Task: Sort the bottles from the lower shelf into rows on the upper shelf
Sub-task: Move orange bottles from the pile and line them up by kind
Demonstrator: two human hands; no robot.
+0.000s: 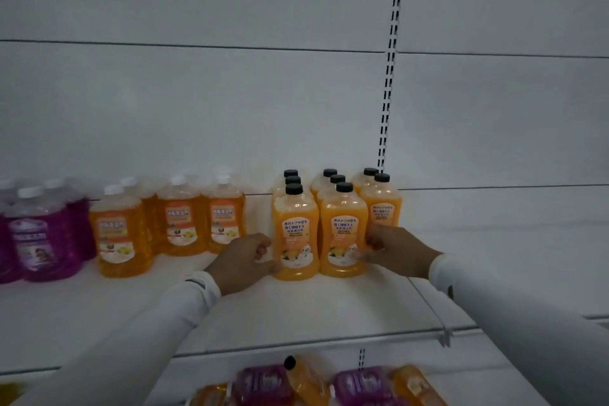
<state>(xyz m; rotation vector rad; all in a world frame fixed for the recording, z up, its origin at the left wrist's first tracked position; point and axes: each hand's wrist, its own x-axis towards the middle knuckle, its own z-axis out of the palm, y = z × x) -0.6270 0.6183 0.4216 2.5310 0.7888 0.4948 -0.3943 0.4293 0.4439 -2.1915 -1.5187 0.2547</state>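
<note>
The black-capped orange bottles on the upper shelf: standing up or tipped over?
Upright: the black-capped orange bottles stand in rows, caps on top.

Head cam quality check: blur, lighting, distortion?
Head view: dim, flat light and soft overall; purple bottles at the left edge smear worst, black-capped orange bottles by the hands keep readable labels; wide-angle bends the shelf edge; lower-shelf bottles are cropped and blurry.
</note>
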